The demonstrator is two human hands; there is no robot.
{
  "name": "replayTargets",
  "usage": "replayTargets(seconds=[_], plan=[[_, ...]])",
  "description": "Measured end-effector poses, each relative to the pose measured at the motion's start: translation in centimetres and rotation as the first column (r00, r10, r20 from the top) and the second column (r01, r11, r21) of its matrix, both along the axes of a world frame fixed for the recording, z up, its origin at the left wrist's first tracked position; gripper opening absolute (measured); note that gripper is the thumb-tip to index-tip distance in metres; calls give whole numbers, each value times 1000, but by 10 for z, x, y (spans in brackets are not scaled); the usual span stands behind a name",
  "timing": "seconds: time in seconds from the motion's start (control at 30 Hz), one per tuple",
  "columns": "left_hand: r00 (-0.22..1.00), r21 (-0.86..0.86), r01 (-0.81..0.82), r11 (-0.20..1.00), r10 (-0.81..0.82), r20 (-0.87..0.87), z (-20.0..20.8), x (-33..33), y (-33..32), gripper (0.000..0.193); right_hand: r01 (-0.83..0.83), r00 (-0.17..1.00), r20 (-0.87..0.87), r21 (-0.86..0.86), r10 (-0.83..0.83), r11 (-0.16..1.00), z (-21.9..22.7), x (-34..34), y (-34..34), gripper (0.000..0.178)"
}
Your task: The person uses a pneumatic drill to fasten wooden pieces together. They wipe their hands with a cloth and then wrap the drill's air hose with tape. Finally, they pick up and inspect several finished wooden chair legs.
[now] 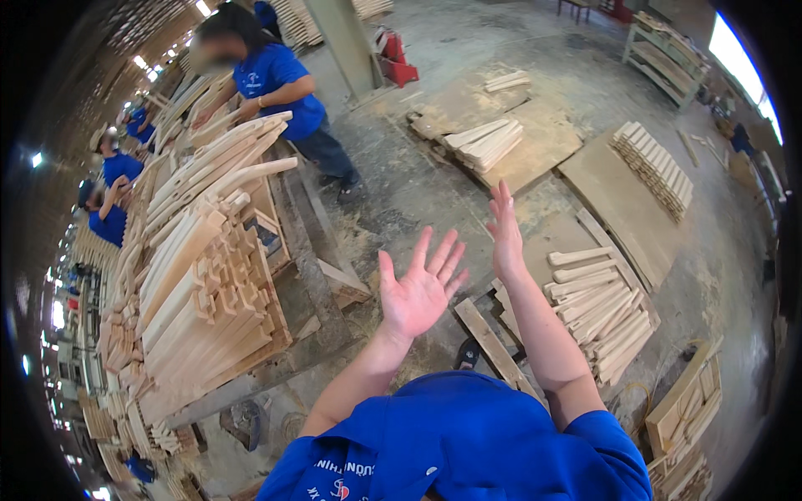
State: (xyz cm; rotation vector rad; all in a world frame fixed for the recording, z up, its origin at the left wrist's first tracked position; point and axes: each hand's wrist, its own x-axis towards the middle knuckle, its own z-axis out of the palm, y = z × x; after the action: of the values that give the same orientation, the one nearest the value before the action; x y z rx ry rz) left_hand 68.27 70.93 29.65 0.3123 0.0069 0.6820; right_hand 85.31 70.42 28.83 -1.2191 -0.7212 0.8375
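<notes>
Both of my hands are raised in front of me above the concrete floor, with nothing in them. My left hand has its palm turned up and its fingers spread. Beside it, my right hand is held edge-on, fingers stretched upward, apart from the left. Nearest to the left hand is a workbench loaded with shaped wooden pieces in stacks. To the right of my right forearm, a pile of pale wooden legs lies low near the floor. Neither hand touches any wood.
A person in a blue shirt handles wood across the bench; several others work at far left. Boards on the floor carry wooden bundles and a neat stack. A metal post, red object and shelf rack stand farther back.
</notes>
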Motion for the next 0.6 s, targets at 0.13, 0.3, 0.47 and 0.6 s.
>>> replayTargets(seconds=[0.13, 0.3, 0.47, 0.6], plan=[[997, -67, -62, 996, 64, 34, 1, 16, 24, 79, -244, 884, -417, -31, 210, 969, -50, 11, 8, 56], [967, 56, -205, 977, 211, -142, -4, 40, 44, 74, -475, 852, -279, -60, 442, 878, -71, -19, -9, 33], [877, 602, -63, 796, 332, -347, -40, 92, 50, 72, -83, 868, -492, -17, 64, 996, -63, -14, 15, 24], [862, 902, -13, 432, 462, -209, -83, 135, 68, 49, -157, 804, -558, 133, 205, 979, -114, 54, 42, 29]])
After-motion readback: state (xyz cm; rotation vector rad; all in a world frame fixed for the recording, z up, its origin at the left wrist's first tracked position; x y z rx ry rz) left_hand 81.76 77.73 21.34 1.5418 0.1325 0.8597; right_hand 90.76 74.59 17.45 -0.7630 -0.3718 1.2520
